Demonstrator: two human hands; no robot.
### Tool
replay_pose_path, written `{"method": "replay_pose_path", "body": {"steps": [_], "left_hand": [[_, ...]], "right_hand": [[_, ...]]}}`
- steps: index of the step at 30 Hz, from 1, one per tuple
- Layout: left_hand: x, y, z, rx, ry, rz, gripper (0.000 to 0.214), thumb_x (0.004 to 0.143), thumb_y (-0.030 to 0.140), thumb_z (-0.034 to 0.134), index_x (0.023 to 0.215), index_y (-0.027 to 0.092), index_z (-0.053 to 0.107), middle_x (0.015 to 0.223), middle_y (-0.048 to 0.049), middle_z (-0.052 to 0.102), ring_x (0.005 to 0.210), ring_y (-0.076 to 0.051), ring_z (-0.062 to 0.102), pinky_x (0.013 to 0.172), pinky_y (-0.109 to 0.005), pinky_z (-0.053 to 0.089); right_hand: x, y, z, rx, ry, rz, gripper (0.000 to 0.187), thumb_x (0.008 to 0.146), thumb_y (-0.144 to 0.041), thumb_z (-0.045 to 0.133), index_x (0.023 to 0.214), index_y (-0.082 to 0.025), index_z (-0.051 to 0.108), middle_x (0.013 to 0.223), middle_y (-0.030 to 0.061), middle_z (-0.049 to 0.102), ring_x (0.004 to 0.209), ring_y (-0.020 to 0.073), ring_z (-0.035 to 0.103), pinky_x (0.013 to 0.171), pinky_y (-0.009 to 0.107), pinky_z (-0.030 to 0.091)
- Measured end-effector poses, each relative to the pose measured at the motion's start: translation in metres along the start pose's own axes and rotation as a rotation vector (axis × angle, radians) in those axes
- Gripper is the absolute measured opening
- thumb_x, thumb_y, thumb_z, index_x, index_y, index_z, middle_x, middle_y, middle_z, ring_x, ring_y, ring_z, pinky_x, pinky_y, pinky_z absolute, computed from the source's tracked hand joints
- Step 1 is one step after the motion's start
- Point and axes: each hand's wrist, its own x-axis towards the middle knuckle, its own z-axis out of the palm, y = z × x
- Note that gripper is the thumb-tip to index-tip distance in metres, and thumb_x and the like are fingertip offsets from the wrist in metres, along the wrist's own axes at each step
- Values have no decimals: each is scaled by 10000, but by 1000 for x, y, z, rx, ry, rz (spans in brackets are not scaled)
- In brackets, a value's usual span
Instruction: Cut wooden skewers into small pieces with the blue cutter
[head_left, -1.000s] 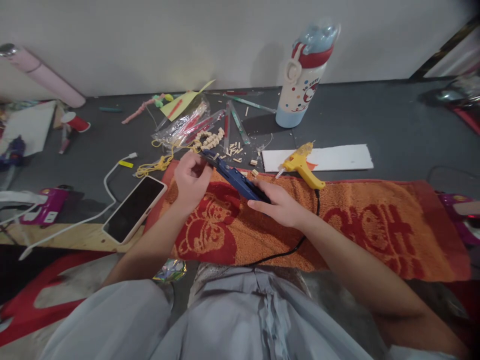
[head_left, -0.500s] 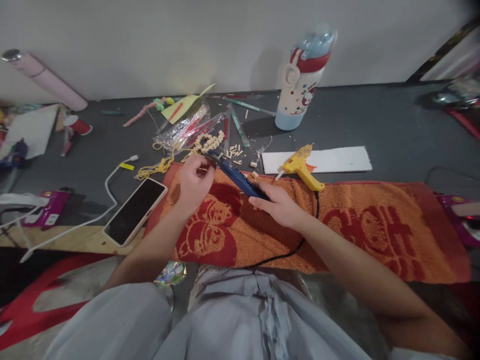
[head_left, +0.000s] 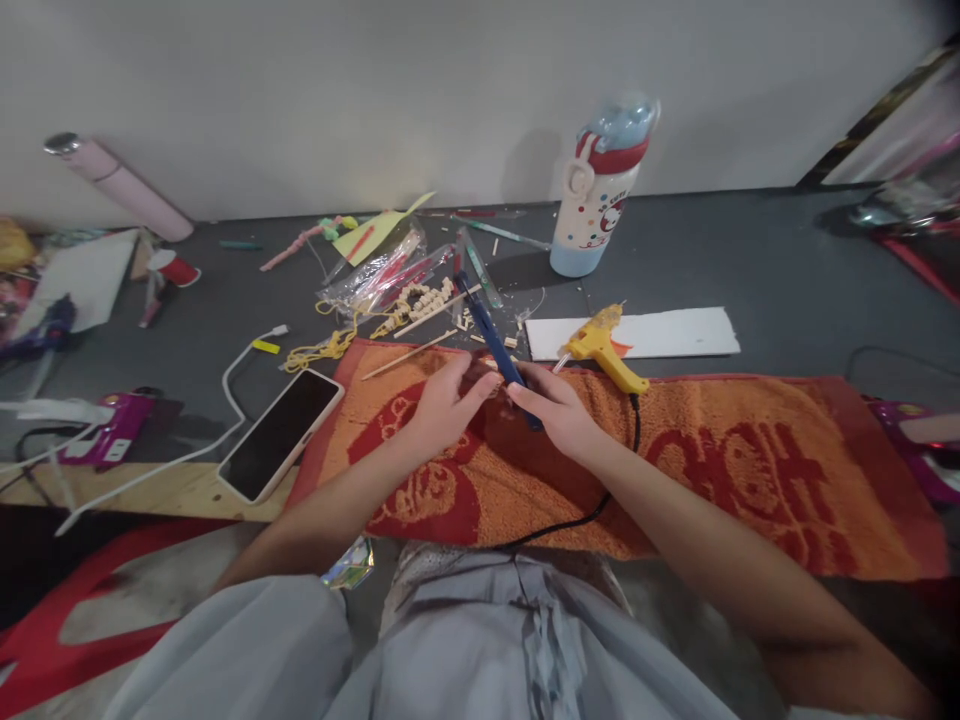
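A long, narrow dark blue tool [head_left: 491, 340], its kind not clear, slants over the orange and red towel [head_left: 540, 480]. My right hand [head_left: 559, 412] is closed on its lower end, thumb on top. Close beside it on the left is my left hand [head_left: 450, 405], its fingers curled and thumb bent inward; whatever it pinches is hidden. Two thin wooden sticks [head_left: 411, 355] lie beyond my left hand, one partly on the towel. Small cut stick pieces [head_left: 465, 320] and a string of little wooden blocks [head_left: 427, 300] are scattered behind the tool.
A yellow glue gun [head_left: 600, 345] rests on a white strip [head_left: 675, 335], its black cord crossing the towel. Behind stands a bottle [head_left: 592, 210]. To the left lie a phone [head_left: 281, 435], a white cable [head_left: 236, 385] and yellow cord [head_left: 322, 350]. Plastic packets [head_left: 379, 280] lie behind.
My left hand has moved right and nearer to me, beside my right hand. The blue tool has turned steeper. Two wooden sticks now show where my left hand was. The view has tilted slightly upward.
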Motion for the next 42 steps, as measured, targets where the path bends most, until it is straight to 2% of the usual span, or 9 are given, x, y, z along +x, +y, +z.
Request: {"method": "replay_pose_path", "body": {"steps": [2, 5, 9, 15, 25, 34, 37, 39, 42], "left_hand": [[0, 0, 5, -173, -68, -27, 360, 856, 498, 492, 991, 172, 565, 954, -83, 656, 840, -197, 613, 786, -344, 487], [1, 0, 11, -363, -98, -55, 444, 817, 562, 524, 1034, 176, 560, 969, -78, 655, 862, -204, 611, 806, -349, 486], [0, 1, 15, -503, -113, -58, 538, 756, 632, 559, 1056, 187, 551, 960, -72, 643, 867, -211, 603, 784, -346, 488], [-2, 0, 18, -500, -57, -103, 527, 743, 641, 569, 1033, 202, 538, 970, -57, 624, 903, -196, 590, 829, -336, 478], [-2, -2, 19, -425, -4, -54, 514, 768, 649, 525, 1008, 195, 513, 970, -70, 617, 912, -201, 586, 846, -348, 472], [-3, -4, 22, -381, 13, -33, 512, 795, 658, 471, 1002, 192, 508, 897, -65, 611, 860, -198, 576, 798, -337, 476], [-3, -3, 22, -397, -4, -80, 514, 797, 654, 472, 998, 183, 507, 847, -47, 592, 793, -179, 561, 743, -319, 478], [-3, -2, 18, -399, -50, -113, 500, 812, 637, 465, 1002, 176, 508, 849, -39, 584, 763, -165, 557, 712, -305, 478], [-4, -2, 8, -290, -115, -47, 485, 837, 612, 441, 1008, 166, 521, 925, -58, 598, 828, -176, 572, 761, -311, 482]], "right_hand": [[-1, 3, 2, -30, -2, -44, 461, 811, -519, 541, 1090, -152, 538, 933, 54, 607, 808, 175, 564, 742, 321, 471], [-3, 8, 3, -102, -4, -105, 505, 833, -531, 520, 1172, -156, 526, 1135, 101, 612, 1021, 226, 568, 915, 386, 439], [-5, 10, 3, -162, -14, -145, 559, 848, -554, 494, 1266, -182, 493, 1269, 105, 572, 1173, 240, 526, 1031, 406, 374], [-9, 6, 6, -229, -58, -178, 631, 857, -568, 467, 1354, -182, 428, 1329, 124, 538, 1230, 253, 494, 1069, 442, 333], [-8, 10, 8, -274, -51, -192, 601, 880, -535, 445, 1348, -158, 433, 1319, 132, 552, 1257, 257, 477, 1071, 437, 332], [-7, 9, 11, -259, -7, -158, 573, 851, -511, 500, 1299, -154, 496, 1257, 128, 591, 1156, 269, 550, 1009, 430, 398], [-8, 10, 12, -233, -9, -118, 530, 860, -468, 497, 1284, -149, 499, 1100, 115, 646, 943, 242, 620, 871, 409, 481], [-8, 10, 12, -207, -20, -83, 512, 868, -451, 484, 1276, -143, 494, 945, 92, 658, 769, 210, 617, 750, 378, 508], [-9, 9, 12, -197, -23, -98, 478, 865, -442, 488, 1243, -150, 503, 892, 77, 637, 740, 201, 593, 705, 355, 499]]}}
